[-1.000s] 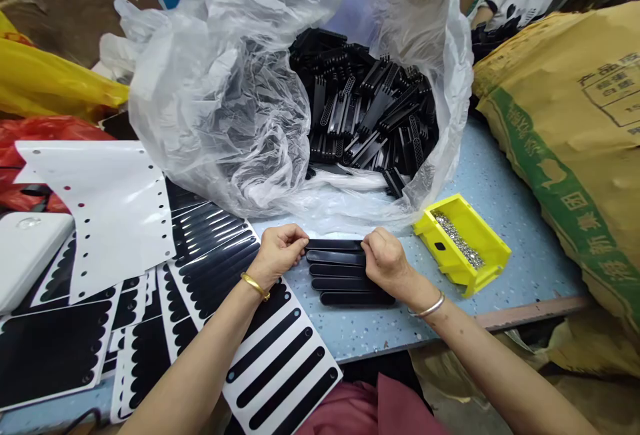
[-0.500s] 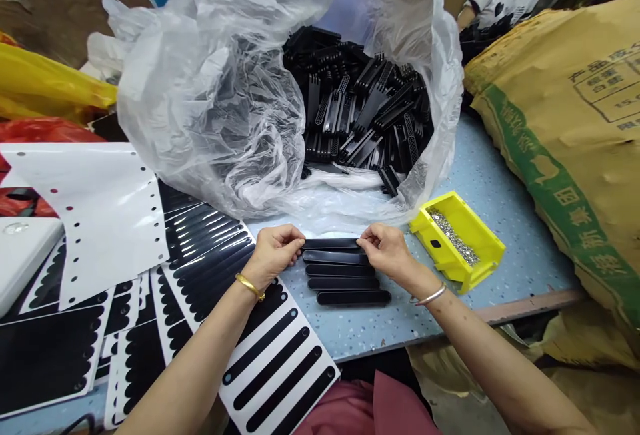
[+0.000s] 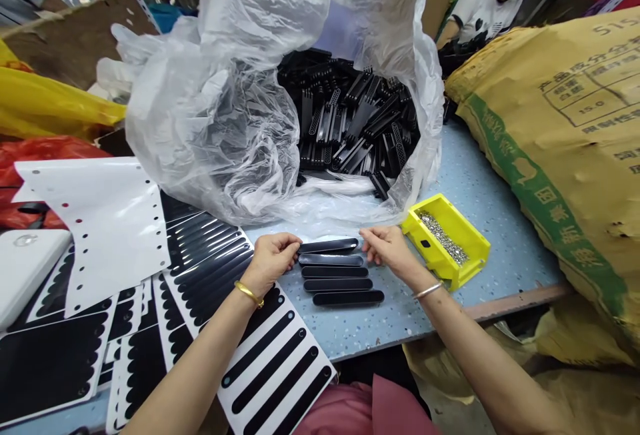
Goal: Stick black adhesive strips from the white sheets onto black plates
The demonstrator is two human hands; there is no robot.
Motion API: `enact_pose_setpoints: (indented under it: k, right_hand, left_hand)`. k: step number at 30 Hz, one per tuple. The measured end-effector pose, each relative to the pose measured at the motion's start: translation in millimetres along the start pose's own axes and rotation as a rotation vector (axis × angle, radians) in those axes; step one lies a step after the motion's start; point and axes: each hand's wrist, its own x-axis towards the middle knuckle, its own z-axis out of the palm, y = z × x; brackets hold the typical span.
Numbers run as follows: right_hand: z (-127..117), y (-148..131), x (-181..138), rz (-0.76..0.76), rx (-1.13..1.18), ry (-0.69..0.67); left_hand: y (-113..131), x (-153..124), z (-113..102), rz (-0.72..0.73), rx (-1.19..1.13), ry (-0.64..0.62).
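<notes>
Several slim black strips with rounded ends lie in a stack of rows on the blue speckled table. The farthest black strip (image 3: 329, 246) is slightly slanted. My left hand (image 3: 274, 258) pinches its left end between thumb and fingers. My right hand (image 3: 390, 248) is off the strip's right end, its fingers a little apart and nothing visible in them. Closer to me are the other black strips (image 3: 336, 284). A white sheet of black strip-shaped stickers (image 3: 280, 371) lies below my left forearm.
Behind the strips, a clear plastic bag (image 3: 215, 121) holds many black plastic parts (image 3: 350, 115). A yellow bin (image 3: 467, 245) of small metal pieces stands at right, near a large yellow sack (image 3: 565, 155). More sticker sheets (image 3: 45, 368) cover the left side. A person (image 3: 483, 8) sits beyond.
My right hand has let go of the strip's right end and drawn slightly away. My left hand stays at the left end. The view has shifted a little.
</notes>
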Motion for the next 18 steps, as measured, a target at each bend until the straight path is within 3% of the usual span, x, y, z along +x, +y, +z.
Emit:
enact_pose_setpoints:
  k: [2, 5, 7, 9, 13, 18]
  right_hand:
    - [7.9, 2.4, 2.3, -0.068, -0.103, 0.011]
    - [17.9, 6.5, 6.2, -0.150, -0.230, 0.045]
    - [20.2, 7.5, 7.0, -0.193, -0.265, 0.066]
    - [19.8, 7.5, 6.3, -0.233, -0.280, 0.079]
    - [17.3, 9.8, 5.1, -0.314, -0.358, 0.106]
    - [17.4, 16.2, 6.6, -0.346, -0.408, 0.092]
  left_hand:
    - [1.2, -4.6, -1.6, 0.130, 0.169, 0.071]
    - [7.4, -21.1, 9.5, 0.533, 0.487, 0.189]
    - [11.4, -34.9, 29.0, 0.809, 0.628, 0.090]
    - [12.4, -44.9, 52.0, 0.950, 0.740, -0.100]
    - [4.8, -46.9, 72.7, 0.945, 0.873, -0.200]
    - [-6.2, -48.5, 47.8, 0.889, 0.923, -0.102]
